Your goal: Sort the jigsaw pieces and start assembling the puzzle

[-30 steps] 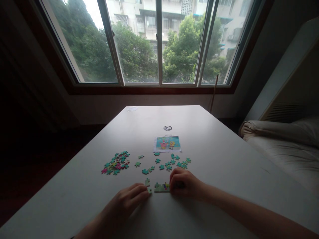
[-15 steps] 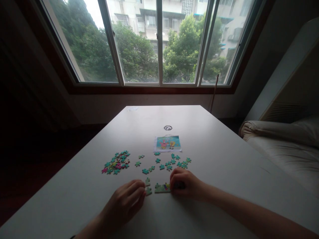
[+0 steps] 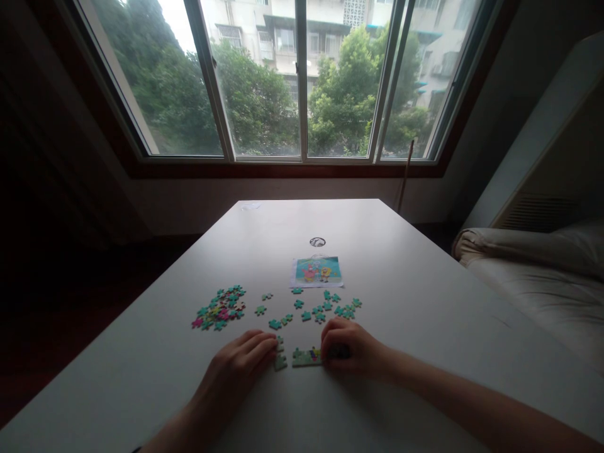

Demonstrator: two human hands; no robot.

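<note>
My left hand [image 3: 241,360] rests on the table with its fingers together. Its fingertips are on the edge of a small pale-green puzzle piece [image 3: 280,344], partly covering it. Just below that, a second pale-green puzzle piece [image 3: 280,362] lies close to the thumb side. To the right, across a narrow gap, is a short strip of joined puzzle pieces [image 3: 302,358] with a purple and yellow patch. My right hand [image 3: 353,347] is curled closed on the right end of this strip, and its fingers hide what lies beneath them.
A heap of mixed puzzle pieces [image 3: 221,309] lies at the left. Several loose teal pieces [image 3: 319,309] are scattered beyond my hands. Behind them is a printed cartoon picture [image 3: 318,271], then a round black-and-white mark [image 3: 318,241] on the white table [image 3: 406,283].
My left hand has shifted slightly forward, from beside the lower loose piece to the upper one. My right hand and the strip stay in place.
</note>
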